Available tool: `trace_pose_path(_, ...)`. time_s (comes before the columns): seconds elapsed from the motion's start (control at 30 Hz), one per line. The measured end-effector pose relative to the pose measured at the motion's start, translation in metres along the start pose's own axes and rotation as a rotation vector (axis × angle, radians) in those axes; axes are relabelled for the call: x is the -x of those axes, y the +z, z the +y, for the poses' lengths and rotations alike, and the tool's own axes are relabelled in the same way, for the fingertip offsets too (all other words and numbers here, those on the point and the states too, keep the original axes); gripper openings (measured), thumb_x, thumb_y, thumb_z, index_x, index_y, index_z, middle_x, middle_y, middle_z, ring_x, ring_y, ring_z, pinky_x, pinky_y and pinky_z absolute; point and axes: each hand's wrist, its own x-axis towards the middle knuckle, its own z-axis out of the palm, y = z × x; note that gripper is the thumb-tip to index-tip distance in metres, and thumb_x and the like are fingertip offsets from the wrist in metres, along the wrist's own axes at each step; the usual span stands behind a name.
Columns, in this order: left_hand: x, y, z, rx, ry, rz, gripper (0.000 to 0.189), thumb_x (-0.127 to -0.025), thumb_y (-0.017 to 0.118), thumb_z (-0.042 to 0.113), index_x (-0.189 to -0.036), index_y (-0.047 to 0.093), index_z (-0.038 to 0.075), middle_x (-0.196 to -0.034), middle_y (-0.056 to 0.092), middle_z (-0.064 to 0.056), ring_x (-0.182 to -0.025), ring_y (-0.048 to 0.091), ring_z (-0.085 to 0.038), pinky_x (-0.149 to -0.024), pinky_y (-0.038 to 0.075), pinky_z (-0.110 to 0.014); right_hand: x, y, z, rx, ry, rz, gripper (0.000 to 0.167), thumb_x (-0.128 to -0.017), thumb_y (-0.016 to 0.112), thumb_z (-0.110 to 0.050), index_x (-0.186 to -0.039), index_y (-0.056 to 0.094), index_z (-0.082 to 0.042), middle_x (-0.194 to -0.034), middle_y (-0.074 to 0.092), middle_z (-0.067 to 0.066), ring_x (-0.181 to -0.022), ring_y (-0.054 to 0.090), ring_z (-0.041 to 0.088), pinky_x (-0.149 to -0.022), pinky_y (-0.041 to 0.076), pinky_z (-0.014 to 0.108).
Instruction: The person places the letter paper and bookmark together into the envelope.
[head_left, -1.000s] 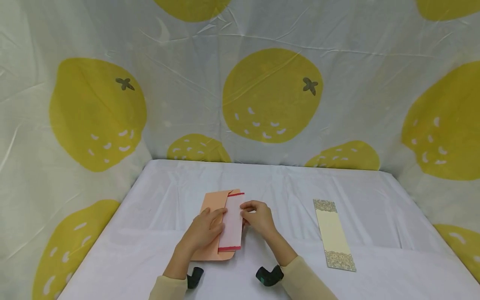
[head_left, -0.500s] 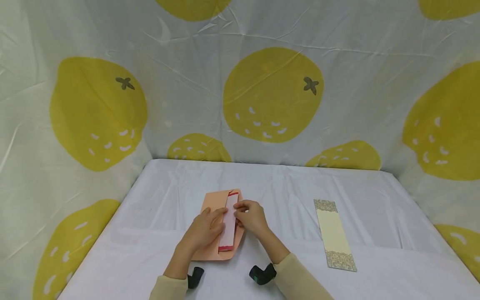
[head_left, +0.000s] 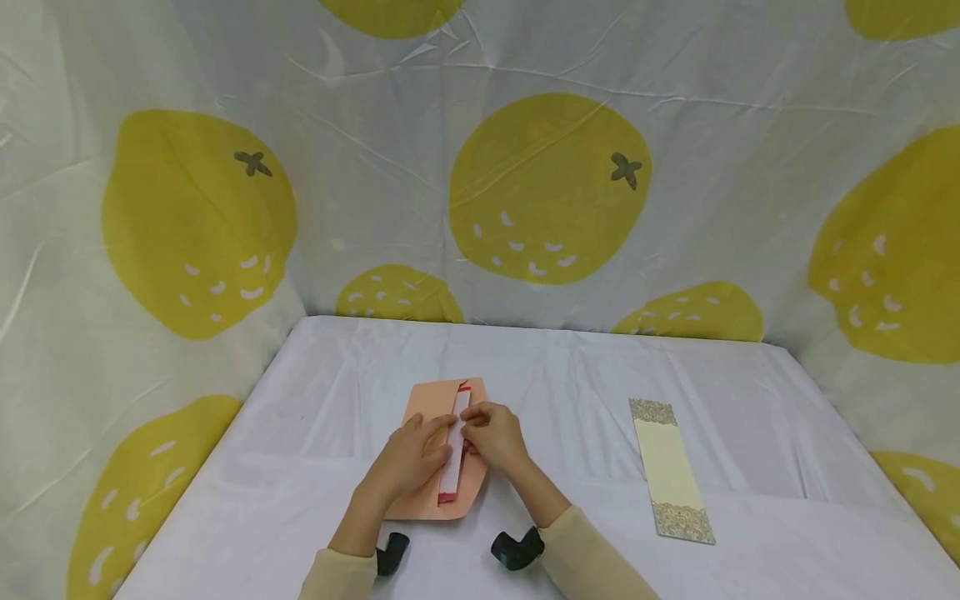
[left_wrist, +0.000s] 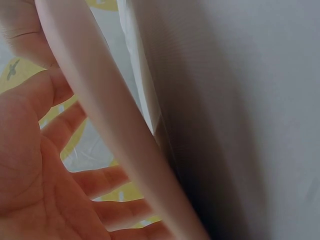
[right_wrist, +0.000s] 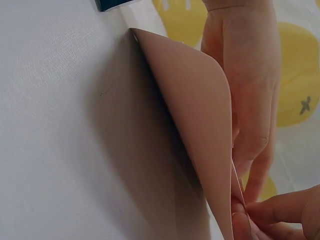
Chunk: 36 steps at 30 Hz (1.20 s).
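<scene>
A peach envelope (head_left: 426, 406) is tilted up off the white tablecloth in the head view, its side opening facing right. Partway inside it sits a pale pink card (head_left: 452, 473) with red ends, of which a narrow strip shows. My left hand (head_left: 407, 457) grips the envelope, fingers spread along it; the left wrist view has the palm beside the envelope's edge (left_wrist: 112, 112). With thumb and fingers, my right hand (head_left: 495, 435) pinches the card's outer edge at the opening. The envelope's underside (right_wrist: 195, 95) fills the middle of the right wrist view, hiding most of the card.
A long cream card (head_left: 670, 467) with lace-patterned ends lies flat on the right of the tablecloth (head_left: 570, 358). Black wrist cameras (head_left: 517, 550) hang under both forearms. A lemon-print curtain (head_left: 375, 192) encloses the back and sides.
The pale pink card has slid left into the envelope, so its visible strip is narrower. My right hand has moved left with it; the left hand stays almost in place.
</scene>
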Motion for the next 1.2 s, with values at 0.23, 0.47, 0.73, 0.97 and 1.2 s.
trace_pose_path(0.23, 0.0, 0.001, -0.001, 0.008, 0.001, 0.003, 0.042, -0.094, 0.062, 0.023, -0.136, 0.058, 0.021, -0.141, 0.041, -0.034, -0.124, 0.041, -0.058, -0.093, 0.038, -0.068, -0.001, 0.003, 0.003, -0.019, 0.007, -0.016, 0.014, -0.081, 0.063, 0.01, -0.094, 0.068, 0.007, -0.076, 0.068, 0.01, -0.056, 0.062, 0.012, -0.054, 0.055, 0.027)
trace_pose_path(0.47, -0.001, 0.001, -0.002, 0.007, -0.006, 0.0, 0.044, -0.094, 0.062, 0.025, -0.137, 0.057, 0.021, -0.142, 0.04, -0.033, -0.127, 0.039, -0.056, -0.094, 0.037, -0.069, -0.002, 0.005, 0.004, -0.049, 0.038, -0.024, 0.015, -0.082, 0.065, 0.009, -0.096, 0.066, 0.007, -0.076, 0.067, 0.008, -0.057, 0.063, 0.013, -0.054, 0.055, 0.028)
trace_pose_path(0.73, -0.001, 0.001, -0.002, 0.011, 0.0, -0.007, 0.044, -0.094, 0.062, 0.023, -0.137, 0.057, 0.019, -0.142, 0.04, -0.034, -0.128, 0.038, -0.057, -0.094, 0.036, -0.07, -0.003, 0.009, 0.007, -0.08, 0.078, -0.036, 0.016, -0.082, 0.064, 0.009, -0.098, 0.065, 0.007, -0.075, 0.065, 0.007, -0.058, 0.063, 0.013, -0.054, 0.055, 0.028)
trace_pose_path(0.97, 0.0, 0.0, -0.002, 0.007, 0.014, -0.007, 0.043, -0.094, 0.062, 0.022, -0.137, 0.057, 0.018, -0.141, 0.041, -0.034, -0.128, 0.037, -0.057, -0.093, 0.036, -0.07, -0.005, 0.011, 0.01, -0.097, 0.079, -0.046, 0.016, -0.082, 0.064, 0.01, -0.098, 0.065, 0.007, -0.076, 0.066, 0.008, -0.06, 0.065, 0.014, -0.055, 0.056, 0.029)
trace_pose_path(1.2, -0.001, 0.001, -0.003, 0.003, 0.043, 0.005, 0.044, -0.094, 0.063, 0.024, -0.137, 0.057, 0.018, -0.14, 0.041, -0.036, -0.126, 0.038, -0.058, -0.094, 0.036, -0.07, -0.006, 0.011, 0.01, -0.106, 0.077, -0.066, 0.019, -0.082, 0.062, 0.009, -0.102, 0.065, 0.007, -0.08, 0.07, 0.011, -0.062, 0.067, 0.016, -0.055, 0.056, 0.028)
